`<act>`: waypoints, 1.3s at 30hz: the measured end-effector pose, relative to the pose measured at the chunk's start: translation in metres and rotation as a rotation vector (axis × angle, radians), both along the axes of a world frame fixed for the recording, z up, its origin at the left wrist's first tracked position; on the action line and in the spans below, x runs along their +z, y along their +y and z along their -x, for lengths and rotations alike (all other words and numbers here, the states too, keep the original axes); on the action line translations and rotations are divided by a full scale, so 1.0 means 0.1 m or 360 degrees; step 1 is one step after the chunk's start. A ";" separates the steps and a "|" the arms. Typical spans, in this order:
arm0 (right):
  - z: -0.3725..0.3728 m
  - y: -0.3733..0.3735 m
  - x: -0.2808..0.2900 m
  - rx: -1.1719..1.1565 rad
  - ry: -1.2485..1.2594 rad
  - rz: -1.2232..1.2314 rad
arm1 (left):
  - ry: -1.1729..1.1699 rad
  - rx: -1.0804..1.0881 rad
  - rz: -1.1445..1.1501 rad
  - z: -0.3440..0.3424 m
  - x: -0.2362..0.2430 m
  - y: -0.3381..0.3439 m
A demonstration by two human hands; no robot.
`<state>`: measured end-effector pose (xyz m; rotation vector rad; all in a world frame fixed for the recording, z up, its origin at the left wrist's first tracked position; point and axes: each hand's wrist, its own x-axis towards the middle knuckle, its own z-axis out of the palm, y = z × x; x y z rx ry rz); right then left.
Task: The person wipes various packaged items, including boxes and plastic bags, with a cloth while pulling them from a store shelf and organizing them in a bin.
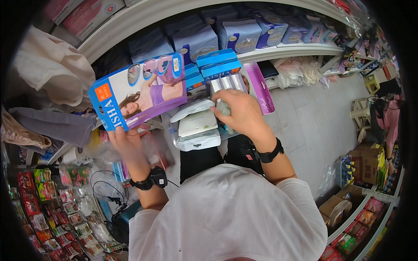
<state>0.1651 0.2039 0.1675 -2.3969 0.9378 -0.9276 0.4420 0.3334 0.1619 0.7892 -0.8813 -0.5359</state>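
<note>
My left hand (127, 141) is closed on the lower corner of a flat blue and white cardboard box (152, 96), held tilted up. Its front has a printed figure in purple and oval cut-out windows. My right hand (244, 114) has its fingers bent around a small grey-green crumpled piece (223, 108) whose kind I cannot make out. Just beyond those fingers are white packs (227, 82) in a clear-wrapped stack. White flat packets (197, 125) lie nearer me, left of the right hand. More blue boxes (216, 58) stand behind, with a purple package (260, 89) beside them.
A shelf (287, 52) with several pale blue packs (238, 35) runs across the far side. White cloth (52, 65) hangs at left above a rack of small packets (56, 209). Stools (360, 114), cartons (366, 163) and a person in pink (390, 117) are at right.
</note>
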 end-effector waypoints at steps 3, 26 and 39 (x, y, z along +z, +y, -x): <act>0.00 0.06 0.00 0.0122 0.0153 0.0029 | -0.0170 0.0171 0.0024 -0.09 -0.08 0.05; -0.05 0.07 -0.03 0.0306 0.0642 0.0080 | -0.1293 -0.0049 -0.0532 0.07 0.15 -0.15; -0.04 0.04 -0.04 0.0305 0.0587 0.0067 | -0.1388 -0.0272 -0.0787 0.24 0.22 -0.25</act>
